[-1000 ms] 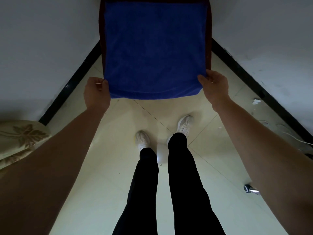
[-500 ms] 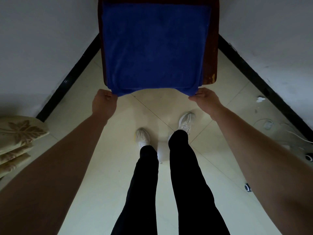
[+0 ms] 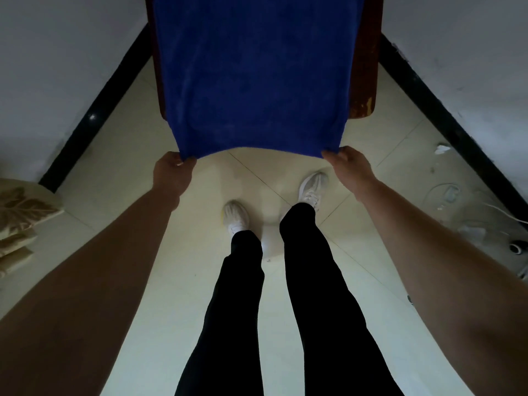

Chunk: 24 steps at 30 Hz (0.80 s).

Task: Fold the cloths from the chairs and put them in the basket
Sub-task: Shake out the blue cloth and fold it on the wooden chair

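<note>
where the fingers (image 3: 176,162) of the left hand (image 3: 171,174) pinch shut, they are grasping the near left corner of the deep blue, square terry cloth (image 3: 253,72), and the right hand (image 3: 350,165) is clenched the same way on the near right corner. between the two hands the near hem hangs in a shallow arch, clear of the seat edge, while the rest of the cloth lies flat over the dark red-brown wooden chair (image 3: 364,67), whose worn front corner shows just right of the fabric.

judging by that sag and the soft pile, the cloth is light, limp and not slippery; it will not keep a crease unless held taut, so the corners look like the right places to grip, and the far corners would be the next hold for a tidy fold.

beyond the hands, pale glossy floor tiles (image 3: 385,155) run to a black skirting board. no basket is in view, so i cannot tell what it holds. at the left edge sits a beige leaf-patterned cushion stack (image 3: 20,207).
</note>
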Tool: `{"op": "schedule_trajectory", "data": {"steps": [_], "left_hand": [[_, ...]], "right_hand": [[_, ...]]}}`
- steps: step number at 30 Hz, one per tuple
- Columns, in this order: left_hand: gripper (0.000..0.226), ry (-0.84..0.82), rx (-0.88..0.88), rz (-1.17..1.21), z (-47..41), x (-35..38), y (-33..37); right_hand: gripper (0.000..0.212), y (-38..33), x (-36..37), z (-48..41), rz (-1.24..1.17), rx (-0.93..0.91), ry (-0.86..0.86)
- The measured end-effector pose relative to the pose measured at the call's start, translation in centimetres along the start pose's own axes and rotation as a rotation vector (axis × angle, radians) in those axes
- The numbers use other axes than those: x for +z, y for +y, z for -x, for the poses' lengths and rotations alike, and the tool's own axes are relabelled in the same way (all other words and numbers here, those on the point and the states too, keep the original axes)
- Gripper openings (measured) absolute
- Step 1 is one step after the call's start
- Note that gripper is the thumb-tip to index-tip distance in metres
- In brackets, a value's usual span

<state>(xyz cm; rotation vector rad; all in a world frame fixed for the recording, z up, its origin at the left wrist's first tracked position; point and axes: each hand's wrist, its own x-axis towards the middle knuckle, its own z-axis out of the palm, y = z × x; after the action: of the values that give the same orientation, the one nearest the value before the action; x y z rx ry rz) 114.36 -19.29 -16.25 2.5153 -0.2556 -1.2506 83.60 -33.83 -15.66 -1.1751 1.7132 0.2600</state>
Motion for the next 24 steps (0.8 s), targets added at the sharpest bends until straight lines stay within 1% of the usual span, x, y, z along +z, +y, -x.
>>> {"op": "schedule_trajectory", "data": {"steps": [3,5,7,10,13,15,19,21,24], "left_hand": [[0.019,-0.024,-0.076,0.063,2.1,-1.7,-0.9],[0.015,-0.073,-0.116,0.152,4.0,-3.0,-1.0],[0.017,-0.123,-0.145,0.222,6.1,-4.5,-0.6],[0.018,-0.166,-0.147,0.287,8.5,-6.3,0.1],[0.009,-0.146,-0.151,0.344,10.0,-7.7,0.6],[0.008,-0.136,-0.174,0.392,10.6,-8.4,1.0],[0.013,-0.13,-0.264,0.532,11.0,-9.7,2.4],[0.008,-0.136,-0.306,0.608,11.2,-10.3,3.7],[0.002,-0.145,-0.335,0.706,11.0,-11.0,6.0]], "right_hand": [[0.039,0.9,-0.7,2.5,-0.044,0.057,-0.016],[0.028,1.0,-1.3,4.4,-0.156,0.117,-0.065],[0.019,0.5,-1.9,6.5,-0.262,0.157,-0.109],[0.018,-0.4,-2.8,8.9,-0.341,0.127,-0.072],[0.016,-1.2,-3.8,10.9,-0.379,0.088,0.017],[0.014,-1.7,-4.7,11.7,-0.422,0.099,0.038],[0.003,-3.7,-6.5,12.8,-0.638,0.167,0.045],[0.006,-5.0,-7.4,13.0,-0.756,0.206,0.037],[0.009,-7.0,-8.4,12.6,-0.818,0.213,0.014]]}}
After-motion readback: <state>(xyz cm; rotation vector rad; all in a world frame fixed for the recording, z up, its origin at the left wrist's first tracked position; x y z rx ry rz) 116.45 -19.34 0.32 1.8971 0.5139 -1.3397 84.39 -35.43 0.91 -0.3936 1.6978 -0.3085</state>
